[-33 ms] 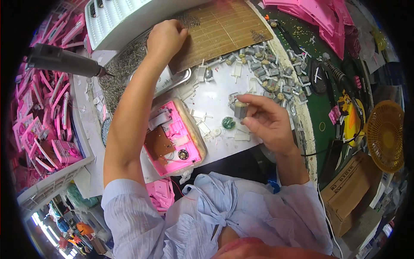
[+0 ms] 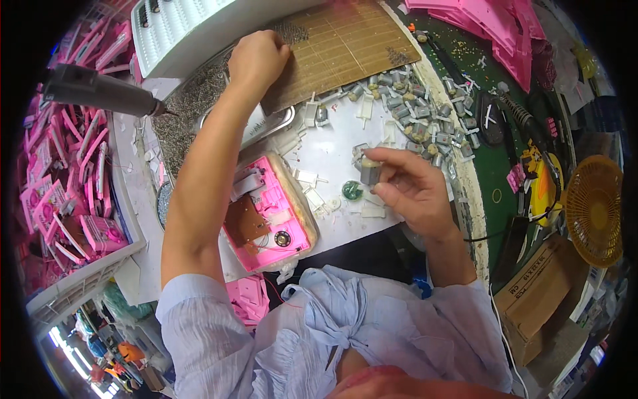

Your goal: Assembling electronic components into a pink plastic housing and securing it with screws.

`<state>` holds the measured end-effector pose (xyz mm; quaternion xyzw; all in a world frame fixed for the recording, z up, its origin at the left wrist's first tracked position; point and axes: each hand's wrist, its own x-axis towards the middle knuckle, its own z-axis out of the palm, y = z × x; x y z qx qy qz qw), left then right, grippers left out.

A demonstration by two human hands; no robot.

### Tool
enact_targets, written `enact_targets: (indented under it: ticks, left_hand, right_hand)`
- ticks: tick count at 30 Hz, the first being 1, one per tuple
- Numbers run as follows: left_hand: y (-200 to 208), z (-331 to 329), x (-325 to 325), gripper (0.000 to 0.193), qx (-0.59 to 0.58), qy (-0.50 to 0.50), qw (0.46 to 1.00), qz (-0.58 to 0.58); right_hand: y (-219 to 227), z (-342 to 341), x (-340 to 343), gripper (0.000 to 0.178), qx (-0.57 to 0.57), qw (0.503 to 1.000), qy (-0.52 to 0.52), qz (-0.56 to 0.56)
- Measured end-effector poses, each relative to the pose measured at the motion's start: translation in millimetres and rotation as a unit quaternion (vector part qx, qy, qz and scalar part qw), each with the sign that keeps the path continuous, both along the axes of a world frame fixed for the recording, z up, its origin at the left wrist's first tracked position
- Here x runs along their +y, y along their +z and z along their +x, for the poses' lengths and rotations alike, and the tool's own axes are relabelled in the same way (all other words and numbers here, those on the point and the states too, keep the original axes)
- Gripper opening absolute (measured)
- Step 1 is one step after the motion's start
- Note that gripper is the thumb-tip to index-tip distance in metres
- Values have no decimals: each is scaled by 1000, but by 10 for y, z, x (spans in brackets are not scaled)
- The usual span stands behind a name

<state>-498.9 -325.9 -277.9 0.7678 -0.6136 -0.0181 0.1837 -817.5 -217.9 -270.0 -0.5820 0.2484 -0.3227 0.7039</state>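
My right hand (image 2: 415,193) pinches a small grey motor (image 2: 369,174) between thumb and forefinger above the white work surface. Far forward, my left hand (image 2: 256,61) rests with curled fingers at the left edge of a brown cardboard sheet (image 2: 342,56), near a patch of tiny dark screws (image 2: 292,31). What those fingertips hold, if anything, is hidden. Between my arms lies an open pink plastic housing (image 2: 292,226) on a padded support, with a round black part and wires inside. A small green coil-like bundle (image 2: 352,190) sits just left of the right hand.
More motors (image 2: 422,120) are heaped at the right. A dark electric screwdriver (image 2: 100,90) hangs at the left above a mass of small screws (image 2: 186,106). Pink parts (image 2: 66,179) fill a crate at far left. A yellow fan (image 2: 593,209) and a carton (image 2: 538,286) stand at right.
The screwdriver's tip has swung slightly upward. Both hands are almost where they were, and the right hand keeps its pinch on the motor.
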Motion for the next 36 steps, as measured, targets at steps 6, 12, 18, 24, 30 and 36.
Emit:
enact_targets:
  ticks: [6,12,18,24,30,36]
  left_hand:
    - [-105,-54,-228,28,-83,37,995,32]
    - [-131,-48,-239,21,-77,18,997,-12]
    - [-340,101,-413,17,-89,12,995,-42]
    - [-495,245,-452,19,-125,-34,988,-86]
    - [-446,141,-318,20,-93,-43,986,-135]
    - [-157,34,2,14,-68,-83,977,-186]
  right_hand:
    - [-39,-52,28,47,-31,999,-22,-5]
    - [31,-130,77,46,4,1000,-23,-19]
    - [53,-183,121,45,4,998,-40,-51]
    - [60,-133,170,43,71,993,-61,-77]
    - [-12,-98,168,43,166,959,-76,-215]
    - [-121,55,121,36,305,910,-1,-281]
